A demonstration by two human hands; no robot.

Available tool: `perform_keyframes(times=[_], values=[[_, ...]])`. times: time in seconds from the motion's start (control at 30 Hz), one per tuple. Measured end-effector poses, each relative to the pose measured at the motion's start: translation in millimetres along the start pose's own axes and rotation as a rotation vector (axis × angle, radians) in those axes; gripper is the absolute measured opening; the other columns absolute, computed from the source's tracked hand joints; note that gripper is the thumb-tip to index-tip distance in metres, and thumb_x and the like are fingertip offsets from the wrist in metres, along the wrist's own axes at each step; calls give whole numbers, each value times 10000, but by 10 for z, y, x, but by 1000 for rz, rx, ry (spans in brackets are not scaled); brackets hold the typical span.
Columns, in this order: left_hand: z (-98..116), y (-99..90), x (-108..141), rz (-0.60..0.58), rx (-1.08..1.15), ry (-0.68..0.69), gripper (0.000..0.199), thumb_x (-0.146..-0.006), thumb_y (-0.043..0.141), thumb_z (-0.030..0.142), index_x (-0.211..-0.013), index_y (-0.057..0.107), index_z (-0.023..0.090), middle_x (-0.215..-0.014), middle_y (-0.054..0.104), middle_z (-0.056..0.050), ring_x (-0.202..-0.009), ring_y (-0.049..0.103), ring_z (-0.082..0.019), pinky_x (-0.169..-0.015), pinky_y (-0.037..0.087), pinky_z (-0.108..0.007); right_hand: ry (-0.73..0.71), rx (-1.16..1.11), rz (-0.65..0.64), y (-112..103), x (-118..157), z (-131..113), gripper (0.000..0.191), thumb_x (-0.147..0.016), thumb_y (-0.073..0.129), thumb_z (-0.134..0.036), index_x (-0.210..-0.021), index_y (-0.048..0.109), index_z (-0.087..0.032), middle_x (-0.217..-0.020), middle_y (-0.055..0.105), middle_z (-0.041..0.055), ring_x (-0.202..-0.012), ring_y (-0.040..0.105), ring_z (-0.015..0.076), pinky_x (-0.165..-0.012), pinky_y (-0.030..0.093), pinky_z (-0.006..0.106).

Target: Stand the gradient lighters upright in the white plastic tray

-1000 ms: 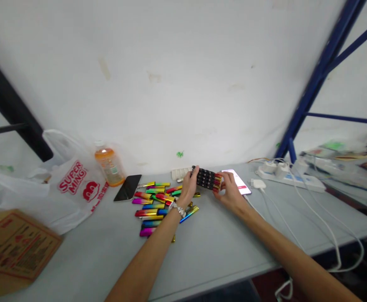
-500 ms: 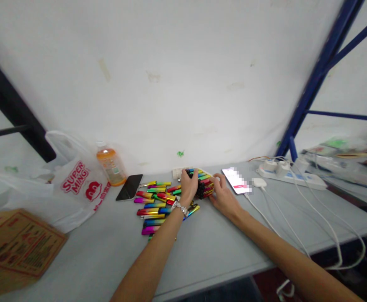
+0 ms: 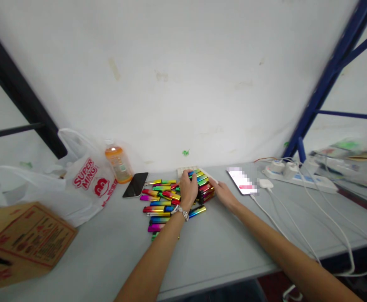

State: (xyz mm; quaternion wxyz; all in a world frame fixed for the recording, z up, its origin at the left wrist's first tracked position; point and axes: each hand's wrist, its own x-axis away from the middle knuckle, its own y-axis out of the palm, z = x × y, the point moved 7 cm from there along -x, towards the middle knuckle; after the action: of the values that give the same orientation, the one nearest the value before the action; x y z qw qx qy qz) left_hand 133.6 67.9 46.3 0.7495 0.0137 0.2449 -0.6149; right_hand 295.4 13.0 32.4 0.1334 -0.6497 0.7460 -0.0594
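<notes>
Shiny rainbow-coloured sticks that look like lighters (image 3: 160,204) lie in a loose spread on the grey table. To their right is a tight stack of the same lighters (image 3: 206,191), dark ends towards me, against a white tray (image 3: 209,175) whose edge shows behind it. My left hand (image 3: 188,188), with a metal bracelet at the wrist, is closed over lighters at the left side of the stack; its fingertips are partly hidden. At the right side, my right hand (image 3: 224,195) has its fingers bent against the tray's edge, and its thumb is mostly hidden.
A dark phone (image 3: 135,185), an orange bottle (image 3: 119,162), a white plastic bag (image 3: 87,184) and a cardboard box (image 3: 29,241) stand left. On the right are a lit phone (image 3: 241,181), a white charger (image 3: 266,183), a power strip (image 3: 303,179) and loose cables.
The view has shifted slightly left. My right hand's fingers have moved from the stack's upper side to the tray's edge, and more of that white edge shows. My left hand stays at the stack.
</notes>
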Motion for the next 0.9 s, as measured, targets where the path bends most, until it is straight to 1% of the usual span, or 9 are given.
perform_keyframes(times=[0.03,0.1,0.2,0.3,0.37,0.47,0.57,0.7,0.9], values=[[-14,7,-6,-20,10,1,144,-917,489,278,-1018,559,203,-1070,648,-80,-1095,592,-223,-1035,417,-391,20,-34,-27,50,-3,-7,609,-877,447,-658,-994,747,-141,-930,755,103,-962,666,297,-928,475,418],[-53,26,-14,-71,78,-21,163,-936,453,285,-1044,543,204,-1117,634,-88,-1131,577,-214,-1040,421,-377,24,-105,-59,123,22,-48,621,-874,463,-668,-1055,734,-138,-954,760,93,-971,670,288,-922,479,402],[-106,39,-14,-122,183,-73,195,-955,420,309,-1089,523,213,-1176,615,-89,-1174,557,-205,-1040,432,-364,-43,-195,-67,166,80,-169,577,-899,468,-627,-1157,692,-162,-1060,748,84,-1007,665,265,-937,475,384],[-121,45,-14,-159,233,-99,219,-966,396,317,-1117,514,211,-1206,604,-94,-1199,544,-205,-1047,431,-370,-69,-222,-59,175,99,-252,530,-909,476,-582,-1184,674,-174,-1094,739,77,-1016,658,254,-917,484,366],[-105,38,-23,-173,224,-82,223,-971,391,315,-1115,524,208,-1212,601,-94,-1207,538,-202,-1065,417,-371,-71,-200,-41,173,79,-275,501,-908,478,-552,-1158,684,-170,-1053,745,72,-977,662,253,-876,495,358],[-61,-3,-50,-151,137,-26,225,-966,407,297,-1087,565,192,-1199,600,-103,-1213,530,-203,-1110,371,-372,-97,-139,8,165,20,-289,469,-909,447,-502,-1089,711,-158,-952,751,66,-868,664,243,-798,506,346],[-12,-12,-70,-135,54,6,246,-956,414,253,-1088,602,165,-1191,599,-124,-1203,533,-210,-1134,341,-371,-134,-92,68,145,-31,-283,462,-900,424,-450,-1105,717,-157,-941,753,63,-848,663,238,-765,509,328],[94,123,-70,-191,42,10,307,-979,373,266,-1118,629,172,-1187,610,-121,-1206,542,-208,-1134,338,-365,-144,-68,148,46,-28,-230,494,-888,435,-453,-1150,712,-138,-990,755,79,-869,663,246,-753,513,322],[294,430,-45,-243,60,53,338,-997,356,294,-1136,636,164,-1176,608,-122,-1193,541,-196,-1128,334,-337,-160,-68,245,-248,58,-176,524,-905,432,-459,-1218,674,-116,-985,755,86,-848,667,241,-752,511,321]])
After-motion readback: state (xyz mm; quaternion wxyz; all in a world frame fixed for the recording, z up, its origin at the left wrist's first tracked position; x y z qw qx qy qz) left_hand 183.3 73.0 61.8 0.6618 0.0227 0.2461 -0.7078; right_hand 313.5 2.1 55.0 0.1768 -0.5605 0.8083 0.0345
